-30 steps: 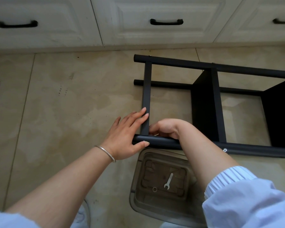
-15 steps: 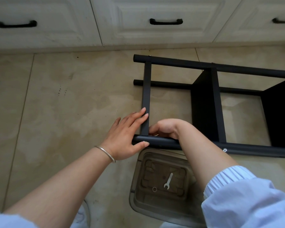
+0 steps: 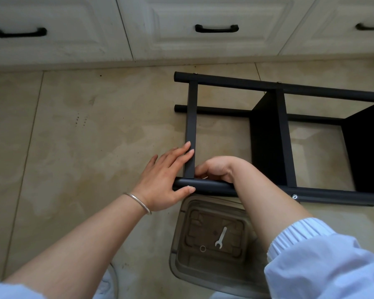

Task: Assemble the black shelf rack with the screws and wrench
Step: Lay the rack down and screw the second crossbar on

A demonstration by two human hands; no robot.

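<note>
Barely anything has changed over the last second: both hands and the rack are found where they were, so the near-left corner joint is judged to be still under work, not finished.

Furthest left, the left hand [image 3: 167,176], with a silver bracelet [image 3: 138,202] at its wrist, is laid with straight fingers along the short crossbar [image 3: 191,126], while its thumb is pressed against the end of the near tube [image 3: 205,184]. Just right of it, the right hand [image 3: 219,169] is curled at the inner corner where crossbar and tube meet; whether a screw is pinched there cannot be told, since the fingertips are hidden.

The black shelf rack [image 3: 283,137] is lain on its side on the tiled floor [image 3: 95,126], before white cabinet drawers [image 3: 203,29], with two dark shelf panels already fitted towards the right and a screw [image 3: 294,196] seen in the near tube. Nearer the viewer, a translucent plastic bin [image 3: 179,251] is placed below the tube, and in it the wrench [image 3: 221,237] is left untouched beside a small ring [image 3: 202,248]. Tightening with the wrench is judged not yet begun at this corner.
</note>
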